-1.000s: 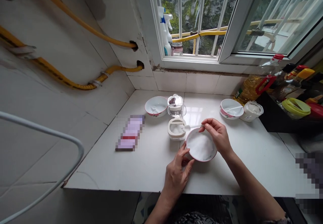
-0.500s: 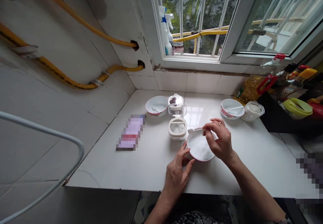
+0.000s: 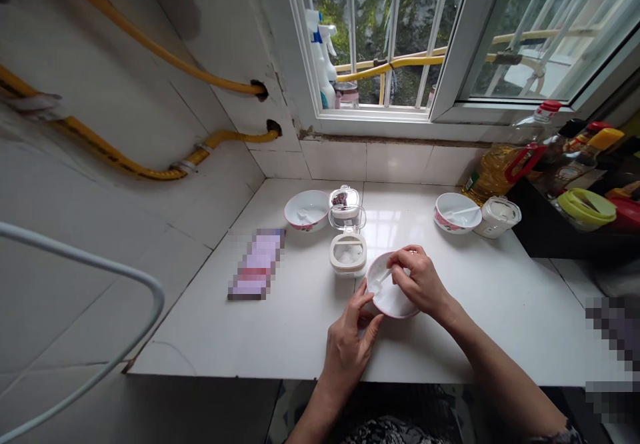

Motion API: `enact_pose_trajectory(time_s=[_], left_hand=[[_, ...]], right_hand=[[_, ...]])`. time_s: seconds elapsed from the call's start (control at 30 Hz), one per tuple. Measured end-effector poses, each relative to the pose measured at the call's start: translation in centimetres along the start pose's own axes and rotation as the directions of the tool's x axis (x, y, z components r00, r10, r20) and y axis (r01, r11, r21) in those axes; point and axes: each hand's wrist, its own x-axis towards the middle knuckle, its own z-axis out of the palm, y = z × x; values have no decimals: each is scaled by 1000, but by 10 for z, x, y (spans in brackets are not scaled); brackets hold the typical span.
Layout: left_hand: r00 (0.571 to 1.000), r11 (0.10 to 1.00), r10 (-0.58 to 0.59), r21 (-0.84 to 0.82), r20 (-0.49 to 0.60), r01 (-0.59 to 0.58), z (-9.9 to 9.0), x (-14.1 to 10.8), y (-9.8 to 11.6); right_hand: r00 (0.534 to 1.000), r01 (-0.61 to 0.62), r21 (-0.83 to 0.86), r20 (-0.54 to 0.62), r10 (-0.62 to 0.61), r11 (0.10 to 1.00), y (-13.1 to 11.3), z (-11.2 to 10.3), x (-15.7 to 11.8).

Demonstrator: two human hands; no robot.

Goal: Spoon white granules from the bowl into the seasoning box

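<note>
A white bowl point(image 3: 403, 309) with a pink rim stands near the counter's front, holding fine white powder point(image 3: 398, 299). My left hand point(image 3: 350, 337) is closed on the bowl's near left side, thumb and fingers at the rim. In my right hand point(image 3: 417, 277), pinched over the bowl, is a small white spoon point(image 3: 381, 281); its tip is down at the powder on the left. Just left of the bowl sits an open clear-lidded seasoning jar point(image 3: 348, 256) with white contents. Behind it is a second jar point(image 3: 345, 199) with something dark red inside.
Another bowl point(image 3: 306, 212) with a white spoon stands at back left, near a blurred purple packet point(image 3: 257, 264). At back right are a flowered bowl point(image 3: 457, 214), a white jar point(image 3: 499, 217), an oil bottle point(image 3: 495, 164) and a dark rack point(image 3: 535, 221).
My right hand has lowered the spoon from the bowl's far rim into the powder. My left hand still holds the bowl. The view has shifted slightly.
</note>
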Motion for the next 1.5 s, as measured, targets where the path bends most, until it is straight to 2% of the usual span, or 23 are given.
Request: enact_pose_trajectory(time_s=[0.1, 0.23, 0.4, 0.5, 0.6, 0.73, 0.8, 0.97, 1.1, 1.3, 1.5], left_hand=[[1000, 1000, -2, 8, -5, 2, 0, 0, 1], [1000, 1000, 6, 4, -6, -6, -1, 1, 1], [1000, 1000, 8, 2, -1, -8, -1, 1, 2], [1000, 1000, 4, -7, 4, -4, -1, 1, 2], [1000, 1000, 5, -14, -6, -5, -1, 1, 1], [1000, 1000, 12, -2, -14, -12, 0, 1, 1], [1000, 1000, 10, -2, -10, -10, -1, 1, 2], [1000, 1000, -8, -2, 0, 8, -1, 1, 1], [1000, 1000, -14, -3, 0, 14, 0, 0, 1], [1000, 1000, 1, -24, -6, -1, 0, 0, 1], [1000, 1000, -4, -27, 1, 4, -1, 1, 2]], right_hand=[[991, -132, 113, 4, 132, 985, 0, -5, 0], [968, -245, 247, 12, 249, 938, -1, -11, 2], [914, -388, 460, 79, 399, 799, 0, -19, 4], [889, -429, 529, 106, 445, 732, 2, -21, 4], [889, -429, 535, 106, 446, 728, 3, -22, 4], [939, -318, 348, -14, 344, 882, 4, -20, 3], [957, -262, 271, -53, 286, 926, 4, -19, 3], [959, -254, 227, -68, 276, 940, 7, -19, 2], [952, -277, 259, -56, 301, 925, 8, -20, 2], [927, -347, 385, 6, 374, 855, 5, -21, 4], [889, -414, 553, 75, 452, 723, 4, -21, 5]])
